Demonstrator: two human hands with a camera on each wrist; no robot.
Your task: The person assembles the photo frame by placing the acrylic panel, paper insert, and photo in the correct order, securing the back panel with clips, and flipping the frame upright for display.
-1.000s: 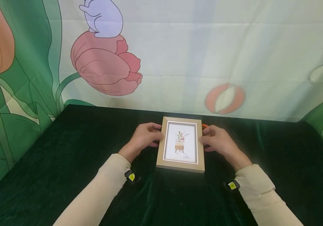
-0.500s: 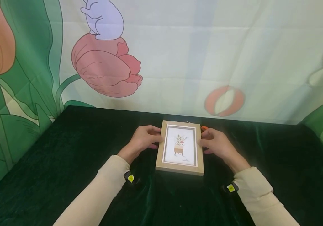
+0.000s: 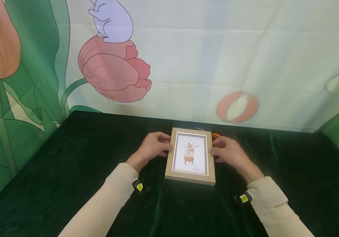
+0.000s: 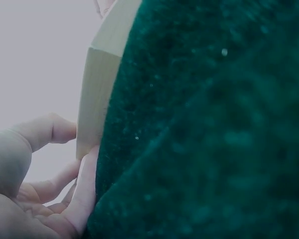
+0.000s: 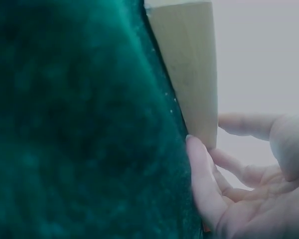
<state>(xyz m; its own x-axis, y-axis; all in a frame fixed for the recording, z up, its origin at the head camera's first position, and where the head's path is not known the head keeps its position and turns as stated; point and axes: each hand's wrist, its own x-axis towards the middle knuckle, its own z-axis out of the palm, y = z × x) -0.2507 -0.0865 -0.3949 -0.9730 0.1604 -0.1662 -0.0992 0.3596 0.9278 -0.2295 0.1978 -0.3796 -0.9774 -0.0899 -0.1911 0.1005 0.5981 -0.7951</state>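
A picture frame (image 3: 190, 181) with a pale wood border lies face up on the dark green cloth, a plant drawing on white inside it. My left hand (image 3: 151, 148) grips its left edge, thumb on the front rim. The right hand (image 3: 230, 151) holds the opposite edge in the same way. In the left wrist view, the thumb and fingers of the left hand (image 4: 45, 174) pinch the frame's wooden side (image 4: 97, 94). The right wrist view has the right hand (image 5: 254, 184) around the other side of the frame (image 5: 189, 69), low against the cloth.
Behind the frame's top right corner, an orange-handled thing (image 3: 216, 135) with a thin light tip is partly hidden by the frame and right hand. Green velvet cloth (image 3: 83, 158) covers the table. A printed curtain (image 3: 181, 65) hangs along the back edge.
The frame has come down slightly and towards me with both hands still on it. More of the orange-handled thing shows behind it. The head view has shifted a little.
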